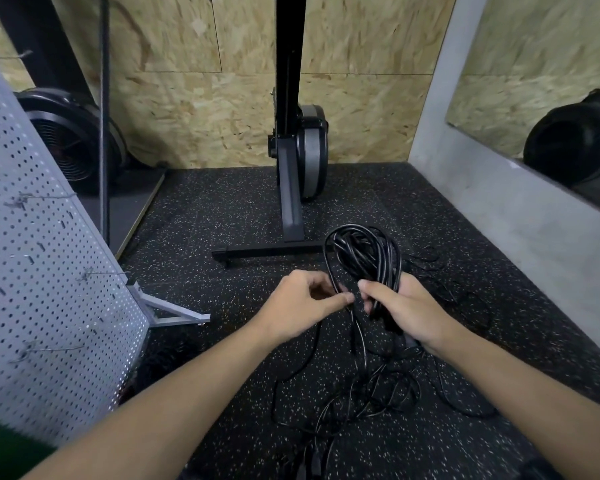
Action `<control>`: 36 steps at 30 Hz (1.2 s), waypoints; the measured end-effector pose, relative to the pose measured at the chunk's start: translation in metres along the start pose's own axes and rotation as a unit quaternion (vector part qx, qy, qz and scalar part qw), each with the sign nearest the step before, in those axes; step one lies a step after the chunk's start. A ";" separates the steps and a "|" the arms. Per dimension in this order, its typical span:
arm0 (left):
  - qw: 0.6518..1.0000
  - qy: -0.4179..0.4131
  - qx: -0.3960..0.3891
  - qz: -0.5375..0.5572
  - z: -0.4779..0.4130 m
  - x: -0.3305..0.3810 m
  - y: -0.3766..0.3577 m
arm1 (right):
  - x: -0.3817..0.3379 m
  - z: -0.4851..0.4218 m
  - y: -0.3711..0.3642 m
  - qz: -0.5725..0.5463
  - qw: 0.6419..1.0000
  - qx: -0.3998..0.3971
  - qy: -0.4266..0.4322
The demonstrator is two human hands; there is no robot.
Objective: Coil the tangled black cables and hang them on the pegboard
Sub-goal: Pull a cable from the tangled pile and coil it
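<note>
One cable coil (pixel 361 251) gripped in right hand (pixel 407 311), left hand (pixel 297 304) pinching its strand

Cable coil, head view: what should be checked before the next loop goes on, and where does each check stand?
1. Right hand grips the coil: ok.
2. Left hand pinches a strand at the coil's base: ok.
3. Loose cable on the floor free of tangles: not ok, heaped in crossing loops.
4. Pegboard hook bare for hanging: ok.
5. Plug end found: cannot tell.
</note>
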State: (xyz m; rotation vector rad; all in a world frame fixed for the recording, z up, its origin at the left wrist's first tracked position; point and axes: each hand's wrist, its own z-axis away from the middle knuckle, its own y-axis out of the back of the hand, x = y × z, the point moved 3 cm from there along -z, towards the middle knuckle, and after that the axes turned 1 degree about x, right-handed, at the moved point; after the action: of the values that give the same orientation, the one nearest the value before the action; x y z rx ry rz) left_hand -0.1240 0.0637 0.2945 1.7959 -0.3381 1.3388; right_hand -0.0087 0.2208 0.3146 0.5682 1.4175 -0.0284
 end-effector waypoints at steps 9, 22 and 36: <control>0.989 0.047 -0.105 -0.088 0.008 0.001 -0.033 | 0.007 -0.006 -0.003 -0.016 0.999 0.041 -0.013; 0.981 0.061 -0.108 -0.147 0.008 -0.003 -0.042 | 0.006 -0.003 -0.015 -0.212 0.974 0.016 -0.078; 0.976 0.029 -0.153 -0.152 0.008 0.000 -0.034 | 0.007 -0.013 0.016 -0.288 0.946 0.122 -0.091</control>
State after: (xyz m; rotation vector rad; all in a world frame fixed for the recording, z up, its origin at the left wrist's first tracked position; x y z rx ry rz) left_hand -0.0965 0.0779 0.2783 1.4793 -0.2126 1.0581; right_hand -0.0138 0.2413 0.3135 0.3227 1.3637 -0.7146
